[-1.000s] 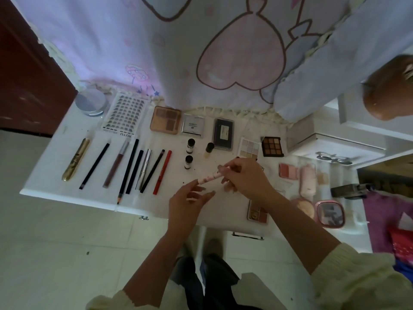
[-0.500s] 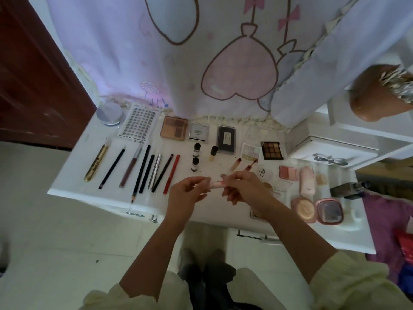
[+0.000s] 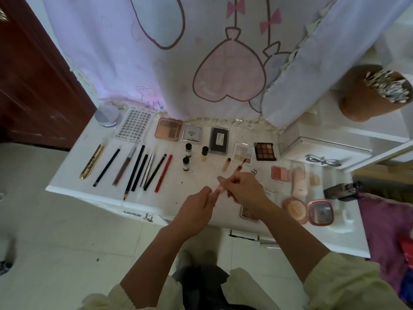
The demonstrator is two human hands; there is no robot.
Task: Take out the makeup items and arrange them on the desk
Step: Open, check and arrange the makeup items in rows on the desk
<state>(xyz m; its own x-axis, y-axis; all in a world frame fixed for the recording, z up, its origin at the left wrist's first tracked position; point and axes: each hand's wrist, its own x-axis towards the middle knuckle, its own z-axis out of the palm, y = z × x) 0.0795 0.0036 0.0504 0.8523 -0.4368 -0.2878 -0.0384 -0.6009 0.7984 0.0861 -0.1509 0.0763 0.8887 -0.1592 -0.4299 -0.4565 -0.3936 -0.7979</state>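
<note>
Lipstick [image 3: 220, 188], perhaps; left hand [image 3: 196, 210], right hand [image 3: 245, 191] pinch.

Cream knit sleeves [image 3: 339, 285] pushed up, bare forearms, dark trousers [image 3: 199, 285]

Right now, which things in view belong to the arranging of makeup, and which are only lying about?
Belong to the job: small pink tube pinched by left hand and right hand; row of slim black pencils; gold mascara tube; dark nine-pan eyeshadow palette; round pink compact; white desk.
Lying about: brown pot of cotton swabs; pale curtain with pink heart; dark red wooden door.
</note>
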